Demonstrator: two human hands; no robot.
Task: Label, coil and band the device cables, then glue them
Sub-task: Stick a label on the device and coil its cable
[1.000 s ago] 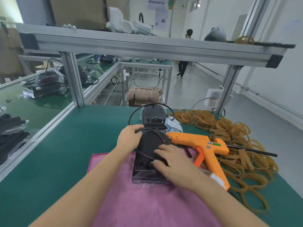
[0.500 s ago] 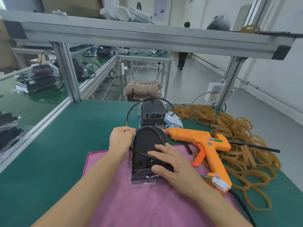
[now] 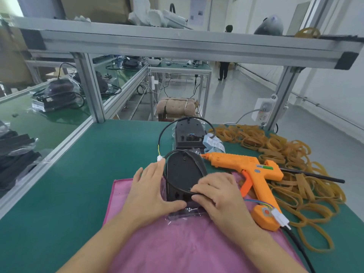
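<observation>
Pink cloth (image 3: 177, 253) is lying under the work at six o'clock on the green bench (image 3: 69, 184), and on it we are coiling the black cable (image 3: 168, 179) over the dark device (image 3: 184, 172) in its clear wrap. At nine o'clock of the device, our left hand (image 3: 152, 191) is lying broad and flat, fingers straight along the device's side and thumb pressing near its lower edge, gripping nothing. The cable's white connector (image 3: 160, 159) is sitting just beyond those fingertips. At four o'clock, our right hand (image 3: 218, 196) is curling its fingers over the cable and pinning the loop to the device. To do this well, we judge we should be keeping the loop tight and inside the device's outline, the left hand steadying. At three o'clock the orange glue gun (image 3: 246, 168) is waiting, and beyond it the rubber bands (image 3: 295, 154) are lying within reach for banding.
</observation>
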